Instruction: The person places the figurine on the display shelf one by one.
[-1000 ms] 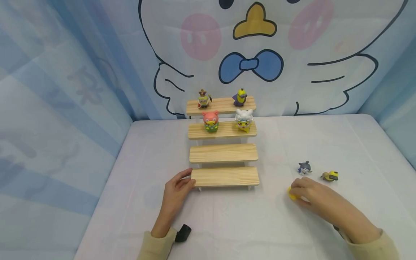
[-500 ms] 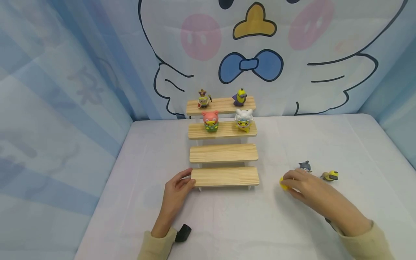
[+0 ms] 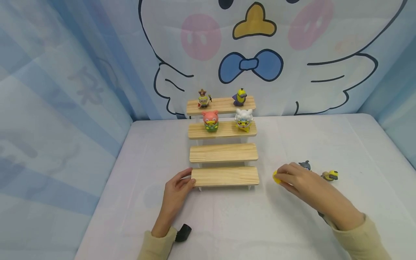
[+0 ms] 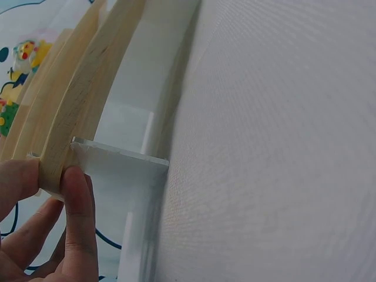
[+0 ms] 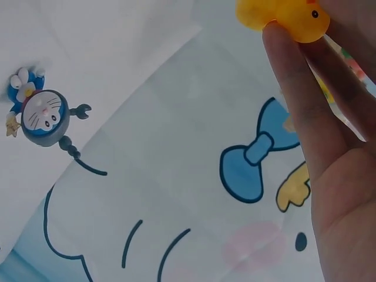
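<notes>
My right hand (image 3: 302,183) pinches a small yellow rubber duck (image 3: 276,177) between thumb and fingers, above the table to the right of a stepped wooden display stand. In the right wrist view the duck (image 5: 305,24) shows an eye; part of it lies behind the fingers. With thumb and fingers, my left hand (image 3: 176,193) grips the left end of the stand's lowest board (image 3: 225,177). The left wrist view has that board (image 4: 67,117) on a clear support (image 4: 120,154).
Figurines with a crown (image 3: 203,99), a purple cape (image 3: 239,97), a pink hood (image 3: 211,121) and a white hood (image 3: 243,120) occupy the two upper boards. A grey-capped figurine (image 3: 305,165) and a yellow-black one (image 3: 330,175) are right on the table. A printed curtain (image 3: 250,97) hangs behind.
My right hand has moved left and away from me with the duck, towards the stand, now partly covering the grey-capped figurine. The left hand has kept its place on the lowest board.
</notes>
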A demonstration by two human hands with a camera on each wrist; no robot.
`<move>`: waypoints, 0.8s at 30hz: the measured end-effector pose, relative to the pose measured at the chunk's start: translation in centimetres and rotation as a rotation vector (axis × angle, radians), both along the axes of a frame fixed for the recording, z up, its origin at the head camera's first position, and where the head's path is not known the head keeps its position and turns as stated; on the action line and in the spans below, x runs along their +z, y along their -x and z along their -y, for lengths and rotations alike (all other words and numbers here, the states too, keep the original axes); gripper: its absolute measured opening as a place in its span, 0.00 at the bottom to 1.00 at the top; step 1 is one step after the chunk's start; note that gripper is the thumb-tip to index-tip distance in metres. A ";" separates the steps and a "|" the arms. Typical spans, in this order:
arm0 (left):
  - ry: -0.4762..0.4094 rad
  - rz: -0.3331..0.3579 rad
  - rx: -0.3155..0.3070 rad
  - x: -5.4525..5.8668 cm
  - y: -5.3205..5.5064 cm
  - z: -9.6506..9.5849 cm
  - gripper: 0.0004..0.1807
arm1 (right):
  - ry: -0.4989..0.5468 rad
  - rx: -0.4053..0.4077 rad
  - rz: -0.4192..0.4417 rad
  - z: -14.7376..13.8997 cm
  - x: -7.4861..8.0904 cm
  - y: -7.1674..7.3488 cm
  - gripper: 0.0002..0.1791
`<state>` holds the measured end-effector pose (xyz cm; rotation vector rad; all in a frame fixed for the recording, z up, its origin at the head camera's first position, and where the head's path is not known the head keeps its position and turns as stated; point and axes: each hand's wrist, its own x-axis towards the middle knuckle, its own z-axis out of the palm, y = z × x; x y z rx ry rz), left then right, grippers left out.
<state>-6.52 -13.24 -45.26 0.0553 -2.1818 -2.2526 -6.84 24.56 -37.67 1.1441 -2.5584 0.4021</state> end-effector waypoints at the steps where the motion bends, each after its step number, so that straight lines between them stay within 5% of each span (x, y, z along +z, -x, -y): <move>1: 0.000 0.001 0.000 0.0 0.0 0.0 0.23 | -0.002 0.002 0.002 0.1 0.1 0.0 0.24; 5: -0.002 0.004 -0.002 0.0 0.0 0.0 0.23 | -0.015 0.006 0.019 0.8 0.7 0.1 0.06; 10: 0.001 0.004 -0.002 0.0 0.0 0.0 0.23 | -0.021 0.009 0.012 1.4 1.2 0.3 0.15; 14: -0.002 0.002 -0.003 0.0 0.0 0.0 0.23 | 0.002 0.031 -0.007 1.8 1.4 0.5 0.07; 18: -0.004 -0.001 -0.007 0.0 0.0 0.0 0.24 | 0.026 0.064 -0.023 1.9 1.5 0.8 0.25; 24: 0.004 -0.007 -0.007 -0.1 0.0 0.1 0.24 | 0.013 0.057 -0.007 2.5 2.1 1.1 0.08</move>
